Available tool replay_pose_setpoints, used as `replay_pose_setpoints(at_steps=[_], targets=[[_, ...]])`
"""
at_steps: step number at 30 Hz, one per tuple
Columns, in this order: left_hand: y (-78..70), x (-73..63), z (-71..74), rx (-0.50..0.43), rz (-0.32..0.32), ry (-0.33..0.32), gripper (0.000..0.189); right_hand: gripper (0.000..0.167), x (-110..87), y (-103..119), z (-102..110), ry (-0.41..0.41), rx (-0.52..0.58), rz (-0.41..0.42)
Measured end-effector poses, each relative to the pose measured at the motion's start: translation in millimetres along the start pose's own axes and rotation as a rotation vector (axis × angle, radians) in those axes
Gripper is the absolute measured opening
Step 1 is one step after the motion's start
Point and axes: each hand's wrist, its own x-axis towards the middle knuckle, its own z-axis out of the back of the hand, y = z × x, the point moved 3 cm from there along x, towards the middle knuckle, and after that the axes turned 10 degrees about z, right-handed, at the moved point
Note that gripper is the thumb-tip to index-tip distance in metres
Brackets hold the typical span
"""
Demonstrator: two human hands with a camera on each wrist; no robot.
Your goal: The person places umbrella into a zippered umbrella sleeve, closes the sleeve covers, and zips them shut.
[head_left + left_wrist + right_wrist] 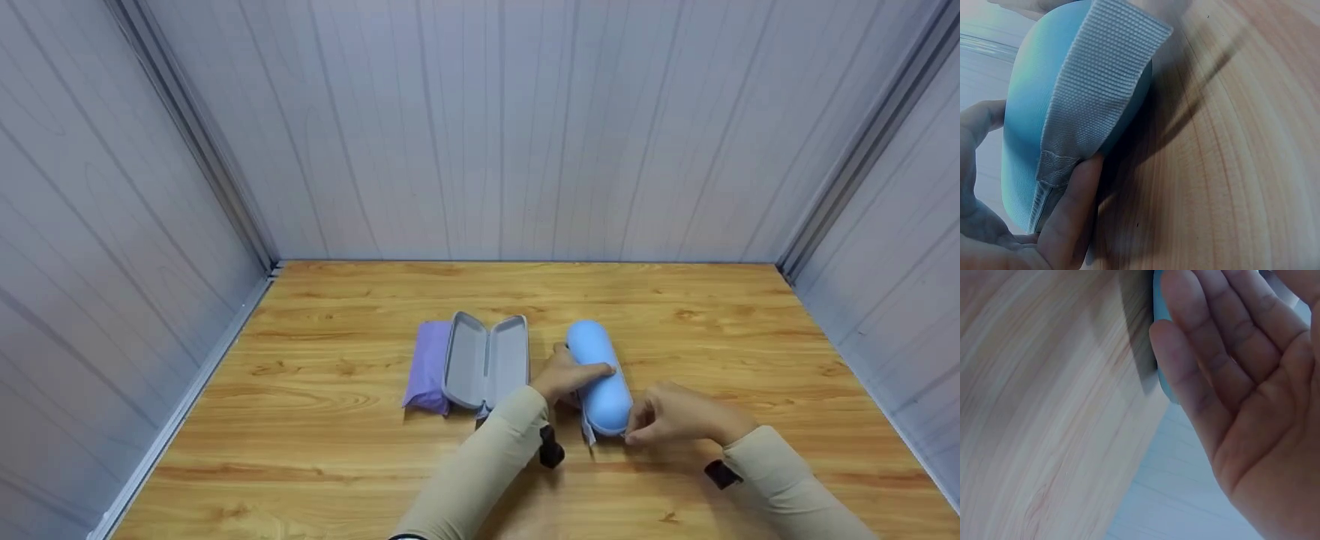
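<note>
A light blue zip case [592,345] lies lengthwise on the table, right of centre. My left hand [568,375] grips it from the left, thumb across its top and fingers low along its side. A grey woven strap [1103,73] sticks out from the case's near end, beside a left fingertip. At the near right corner of the case, my right hand [679,414] has thumb and forefinger pinched together at the zipper pull [623,434], which is tiny and mostly covered. The right wrist view shows the other fingers bent beside the blue case [1166,385].
Left of the blue case, a grey zip case [466,360] lies unfolded, its inside facing up. A purple pouch [428,367] lies against its left side. Pale panel walls [495,135] enclose the wooden table [315,450] at the back and both sides.
</note>
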Motion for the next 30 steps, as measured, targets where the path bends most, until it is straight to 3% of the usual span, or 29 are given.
replay_pose_setpoints(at_steps=[15, 25, 30], targets=[[0.6, 0.9, -0.2, -0.001, 0.004, -0.013, 0.093, 0.009, 3.1, -0.3, -4.5, 0.002, 0.033, -0.022], [1.2, 1.6, 0.4, 0.033, 0.002, -0.009, 0.095, 0.016, 1.9, -2.4, -4.7, -0.002, 0.089, -0.09], [2.7, 2.7, -0.4, 0.024, -0.005, 0.006, 0.097, 0.02, 0.6, -5.1, 0.1, -0.016, 0.085, -0.032]])
